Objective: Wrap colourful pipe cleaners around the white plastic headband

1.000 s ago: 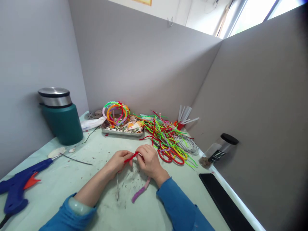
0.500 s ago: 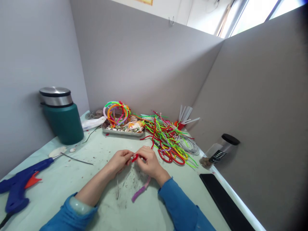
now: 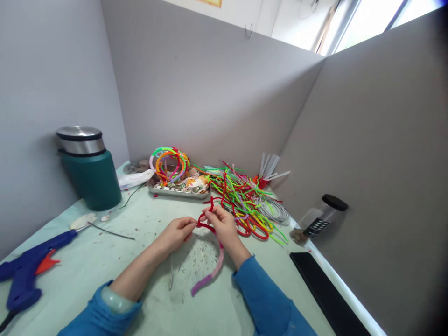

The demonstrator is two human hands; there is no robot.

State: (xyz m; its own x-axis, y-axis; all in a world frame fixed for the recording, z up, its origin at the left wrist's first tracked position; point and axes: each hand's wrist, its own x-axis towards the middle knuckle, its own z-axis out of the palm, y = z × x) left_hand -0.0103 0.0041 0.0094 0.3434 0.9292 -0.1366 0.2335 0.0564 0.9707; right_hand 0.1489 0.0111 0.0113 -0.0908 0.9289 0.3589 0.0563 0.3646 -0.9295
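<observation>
Between my two hands is a red pipe cleaner (image 3: 206,226), bent into a small loop with one end sticking up. My left hand (image 3: 178,234) pinches its left end between thumb and fingers. My right hand (image 3: 221,226) grips the loop's right side, fingers closed. Below the right hand hangs a curved pink and purple fuzzy strand (image 3: 217,267); it seems to join the red one, though the fingers cover the joint. A thin grey wire piece (image 3: 171,275) is beside my left wrist, its upper end near the hand.
At the left are a blue glue gun (image 3: 38,261) and a green flask (image 3: 91,179). A metal tray (image 3: 178,192) holds shells and coloured rings. Heaped pipe cleaners (image 3: 241,196) and red-handled scissors (image 3: 261,230) lie right of it. A jar (image 3: 320,219) and black slab (image 3: 325,289) line the right edge.
My right hand has shifted slightly right and up, away from the left. More of the red pipe cleaner shows as a loop, and more of the pink strand is visible.
</observation>
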